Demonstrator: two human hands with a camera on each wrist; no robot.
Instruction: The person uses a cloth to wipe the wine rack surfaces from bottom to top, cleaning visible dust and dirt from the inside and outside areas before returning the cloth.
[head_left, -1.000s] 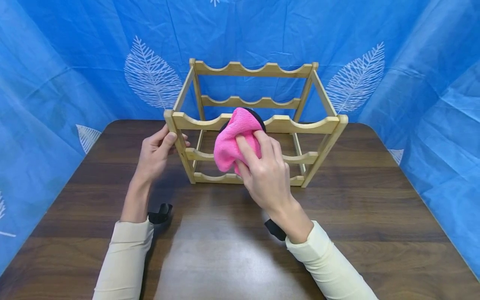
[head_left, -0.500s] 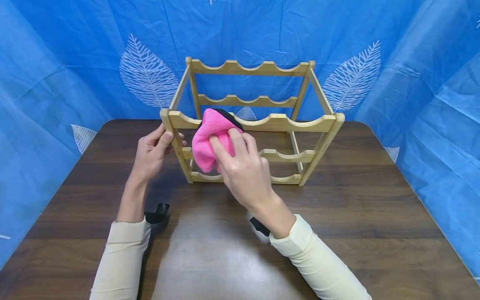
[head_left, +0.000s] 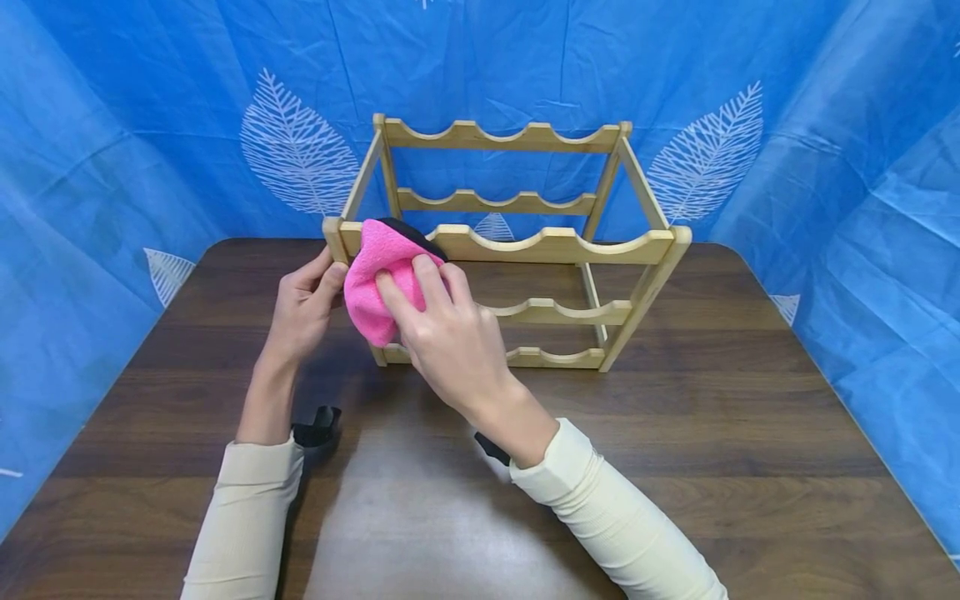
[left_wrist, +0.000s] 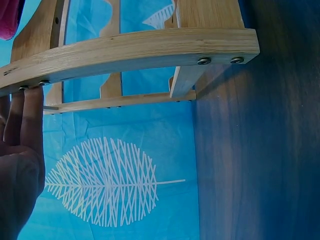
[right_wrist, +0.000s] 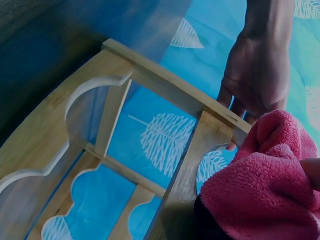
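Observation:
A light wooden bottle rack with scalloped rails stands on the table. My left hand grips its front left post, thumb in front and fingers behind. In the left wrist view, the fingers of that hand touch the screwed side of the post. My right hand holds a fluffy pink cloth with a black underside, bunched in its fingers. The cloth lies against the left end of the front top rail, hiding part of it. In the right wrist view, the pink cloth covers part of a rail beside the left hand.
The dark wood-grain table extends around the rack on all sides. Behind and beside it hangs a blue curtain with white leaf prints. A black strap shows at my left wrist.
My right hand has slid the pink cloth leftward along the front top rail, from its middle to near the left post. The left hand keeps its hold on the post.

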